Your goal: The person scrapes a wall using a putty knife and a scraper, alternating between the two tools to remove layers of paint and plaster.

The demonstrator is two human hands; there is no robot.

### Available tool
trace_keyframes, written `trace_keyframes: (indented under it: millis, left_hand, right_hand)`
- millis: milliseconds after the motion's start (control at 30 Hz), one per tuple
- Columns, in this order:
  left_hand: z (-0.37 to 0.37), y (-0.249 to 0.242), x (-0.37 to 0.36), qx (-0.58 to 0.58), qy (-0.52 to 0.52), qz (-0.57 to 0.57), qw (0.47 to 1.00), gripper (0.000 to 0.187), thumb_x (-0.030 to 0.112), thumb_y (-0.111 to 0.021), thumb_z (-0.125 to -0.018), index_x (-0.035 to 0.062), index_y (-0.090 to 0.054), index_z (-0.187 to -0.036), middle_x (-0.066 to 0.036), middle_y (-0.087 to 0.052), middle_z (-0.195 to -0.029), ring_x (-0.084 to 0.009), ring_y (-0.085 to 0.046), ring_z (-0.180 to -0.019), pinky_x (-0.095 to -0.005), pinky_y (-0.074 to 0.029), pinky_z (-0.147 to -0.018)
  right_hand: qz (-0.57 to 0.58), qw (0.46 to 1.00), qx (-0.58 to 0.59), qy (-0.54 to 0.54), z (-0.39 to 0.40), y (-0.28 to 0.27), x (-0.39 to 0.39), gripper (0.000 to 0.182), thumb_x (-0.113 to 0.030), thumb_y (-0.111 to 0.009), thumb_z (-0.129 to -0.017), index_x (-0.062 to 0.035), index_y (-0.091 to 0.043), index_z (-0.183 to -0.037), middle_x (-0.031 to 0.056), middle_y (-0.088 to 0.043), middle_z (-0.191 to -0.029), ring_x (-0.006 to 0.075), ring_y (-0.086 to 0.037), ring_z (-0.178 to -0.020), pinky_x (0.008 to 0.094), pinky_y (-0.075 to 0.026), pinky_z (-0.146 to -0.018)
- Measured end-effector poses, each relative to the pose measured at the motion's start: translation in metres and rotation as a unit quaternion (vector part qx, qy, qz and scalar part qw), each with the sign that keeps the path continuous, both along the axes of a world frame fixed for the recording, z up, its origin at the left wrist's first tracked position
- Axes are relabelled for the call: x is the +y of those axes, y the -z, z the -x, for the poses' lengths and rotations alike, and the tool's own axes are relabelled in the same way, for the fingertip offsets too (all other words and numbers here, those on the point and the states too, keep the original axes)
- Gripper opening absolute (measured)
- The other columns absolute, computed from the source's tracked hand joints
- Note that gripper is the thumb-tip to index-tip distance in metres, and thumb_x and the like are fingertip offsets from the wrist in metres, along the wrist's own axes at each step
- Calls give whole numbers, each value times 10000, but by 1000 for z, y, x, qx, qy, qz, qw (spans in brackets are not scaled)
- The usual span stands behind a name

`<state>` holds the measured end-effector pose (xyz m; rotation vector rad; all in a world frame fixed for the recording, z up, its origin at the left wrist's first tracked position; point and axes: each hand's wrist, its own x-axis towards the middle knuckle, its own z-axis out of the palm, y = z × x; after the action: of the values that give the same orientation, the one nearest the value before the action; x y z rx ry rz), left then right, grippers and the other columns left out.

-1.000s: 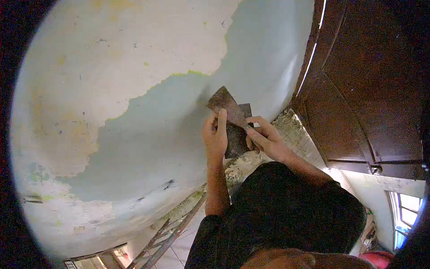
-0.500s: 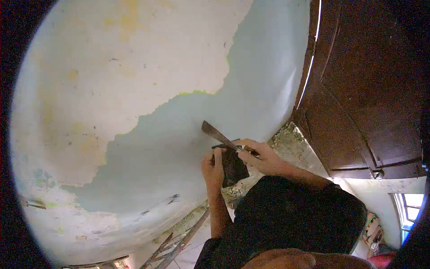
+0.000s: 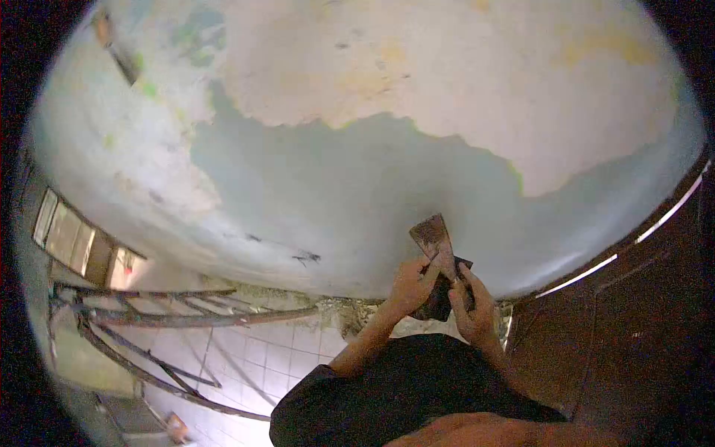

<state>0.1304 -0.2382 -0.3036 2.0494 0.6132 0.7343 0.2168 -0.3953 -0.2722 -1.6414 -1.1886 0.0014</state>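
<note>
Held in front of the wall (image 3: 335,171) is a scraper (image 3: 432,235) with a wide, worn blade pointing up. Its handle lies in my right hand (image 3: 475,309), whose fingers are wrapped round it. My left hand (image 3: 411,287) is closed on a dark flat piece (image 3: 434,307) beneath the scraper, and its fingertips are near the lower blade. The two hands are close together at chest height. Pale blue-green paint covers the lower wall, with a ragged edge against a cream, yellow-stained area above.
A metal ladder-like frame (image 3: 186,320) stands at lower left over a tiled floor (image 3: 261,357). Dark brown doors (image 3: 618,320) are at the right. A window (image 3: 65,231) is at far left, and another tool (image 3: 115,52) shows against the wall at upper left.
The view has turned left, bringing more of the frame and floor into sight. The scraper now points more upright, and my left fingers have come closer to its blade.
</note>
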Motion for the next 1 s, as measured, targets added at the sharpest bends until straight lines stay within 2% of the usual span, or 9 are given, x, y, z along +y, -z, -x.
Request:
trace_keyframes:
  millis: [67, 133, 200, 300, 400, 667, 733, 833, 1000]
  left_hand:
    - [8, 0, 7, -52, -17, -41, 998, 334, 321, -590, -984, 3, -684, -943, -146, -655, -695, -263, -607, -595, -394, -432, -565]
    - [18, -29, 9, 15, 5, 165, 986, 362, 339, -577, -998, -2, -681, -933, -83, -628, -655, -171, -556, -594, -372, -434, -576]
    - [31, -33, 17, -1, 5, 171, 985, 370, 342, -576, -1000, -8, -675, -935, -68, -623, -655, -145, -532, -603, -367, -435, -582]
    - [52, -36, 27, -30, -12, 161, 986, 384, 344, -576, -1002, -21, -665, -922, -68, -617, -655, -122, -509, -610, -356, -438, -591]
    - [70, -29, 39, -30, -46, 152, 987, 392, 339, -580, -1000, -31, -659, -895, -98, -617, -659, -126, -515, -612, -347, -443, -599]
    - [106, -20, 71, -48, -80, 188, 978, 366, 307, -588, -994, -37, -660, -892, -152, -658, -720, -135, -545, -647, -344, -461, -622]
    - [109, -34, 80, -135, -70, 98, 984, 373, 310, -583, -996, -42, -654, -897, -142, -631, -700, -134, -518, -633, -347, -446, -602]
    - [119, -52, 99, -109, -50, 69, 990, 362, 304, -587, -993, -43, -650, -914, -127, -592, -677, -134, -483, -620, -344, -425, -582]
    - [122, -102, 138, -130, 21, 93, 987, 388, 294, -595, -987, -56, -585, -818, -130, -505, -619, -119, -403, -608, -355, -381, -546]
  right_hand:
    - [42, 993, 110, -31, 8, -12, 6, 411, -135, -591, -968, 19, -517, -1342, 169, -643, -1084, 235, -627, -942, 367, -494, -851]
    - [88, 969, 224, -54, 8, -15, 13, 396, -145, -576, -976, 18, -519, -1332, 169, -643, -1107, 227, -629, -990, 362, -489, -875]
    - [66, 954, 268, -114, 8, -14, 23, 404, -133, -569, -975, 2, -497, -1348, 149, -654, -1073, 191, -639, -959, 331, -506, -828]
    - [54, 981, 121, -140, 12, -19, 42, 416, -101, -601, -954, -14, -485, -1344, 115, -662, -996, 143, -641, -828, 280, -503, -684]
    - [62, 972, 151, -168, 20, -11, 60, 405, -89, -655, -921, -18, -497, -1287, 93, -662, -921, 130, -624, -732, 271, -482, -601]
    - [99, 965, 164, -180, 65, -19, 94, 350, -125, -679, -916, -20, -510, -1203, 54, -628, -845, 104, -593, -742, 277, -486, -632]
    - [87, 966, 163, -180, 73, -23, 102, 338, -126, -665, -926, -18, -509, -1205, 43, -615, -828, 92, -581, -739, 271, -475, -621]
    - [91, 977, 106, -158, 83, -31, 114, 291, -136, -612, -960, -13, -512, -1205, 27, -598, -798, 75, -558, -722, 264, -458, -610]
    - [73, 974, 186, -107, 112, -61, 137, 274, -176, -577, -992, -14, -511, -1202, 65, -605, -795, 120, -550, -675, 289, -455, -599]
